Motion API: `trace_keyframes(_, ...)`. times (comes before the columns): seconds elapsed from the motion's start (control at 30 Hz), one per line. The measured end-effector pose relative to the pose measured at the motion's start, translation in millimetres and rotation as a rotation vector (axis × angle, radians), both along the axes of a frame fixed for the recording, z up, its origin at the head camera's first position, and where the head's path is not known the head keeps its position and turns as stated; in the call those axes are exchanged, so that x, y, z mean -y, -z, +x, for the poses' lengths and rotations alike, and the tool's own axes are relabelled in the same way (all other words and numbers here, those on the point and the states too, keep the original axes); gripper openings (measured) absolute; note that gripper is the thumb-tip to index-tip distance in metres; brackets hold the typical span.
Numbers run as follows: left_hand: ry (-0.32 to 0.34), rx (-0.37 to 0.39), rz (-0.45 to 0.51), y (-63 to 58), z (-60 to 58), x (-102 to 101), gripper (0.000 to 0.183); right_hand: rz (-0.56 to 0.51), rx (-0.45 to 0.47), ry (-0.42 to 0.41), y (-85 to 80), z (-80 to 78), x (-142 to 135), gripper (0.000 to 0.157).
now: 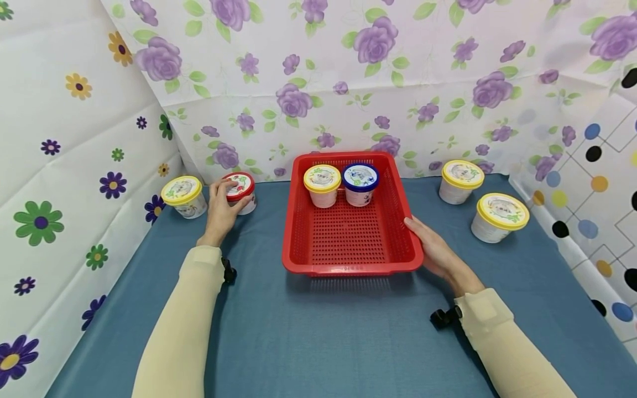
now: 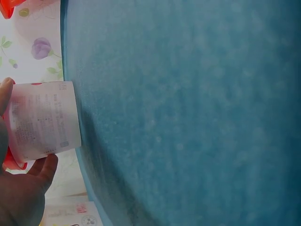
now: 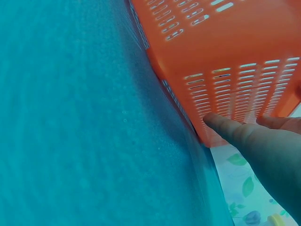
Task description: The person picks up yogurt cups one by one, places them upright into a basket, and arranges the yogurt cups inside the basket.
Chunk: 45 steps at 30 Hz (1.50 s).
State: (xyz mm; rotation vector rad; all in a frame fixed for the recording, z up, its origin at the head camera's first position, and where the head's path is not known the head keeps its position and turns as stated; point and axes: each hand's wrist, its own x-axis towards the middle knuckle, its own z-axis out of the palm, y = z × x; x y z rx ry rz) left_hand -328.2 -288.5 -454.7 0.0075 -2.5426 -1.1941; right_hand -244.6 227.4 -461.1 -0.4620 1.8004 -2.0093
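My left hand (image 1: 222, 209) grips a small white tub with a red lid (image 1: 240, 186), fingers and thumb spread around its sides. In the left wrist view the tub's printed wall (image 2: 44, 120) shows between thumb and fingers. A yellow-lidded tub (image 1: 185, 194) stands just left of this hand. My right hand (image 1: 434, 250) holds the right side of a red plastic basket (image 1: 352, 269), thumb at the rim and fingers along the slotted outer wall (image 3: 235, 92). Inside, at the back, a yellow-lidded tub (image 1: 322, 185) and a blue-lidded tub (image 1: 360, 184) stand side by side.
Two more yellow-lidded tubs, a farther one (image 1: 461, 181) and a nearer one (image 1: 499, 216), stand right of the basket. Blue cloth (image 1: 338, 342) covers the table. Flowered sheets (image 1: 343, 83) rise behind and to the left, a dotted one (image 1: 597, 193) to the right.
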Motion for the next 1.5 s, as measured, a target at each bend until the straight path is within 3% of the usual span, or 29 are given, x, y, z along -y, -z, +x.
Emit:
trace_keyframes(0.7, -0.001, 0.007, 0.002, -4.1, 2.7, -1.6, 0.058, -0.007, 0.0, -0.003, 0.0, 0.5, -0.2, 0.063)
trace_keyframes(1.07, 0.005, -0.048, 0.005, -5.5, 1.6, 0.6, 0.057, 0.004, 0.003, 0.013, -0.5, -0.1, -0.4, 0.062)
trace_keyframes(1.5, -0.002, -0.066, 0.016, -22.8, 0.7, -2.7, 0.058, -0.005, 0.003, 0.006, -0.9, 0.3, -0.3, 0.061)
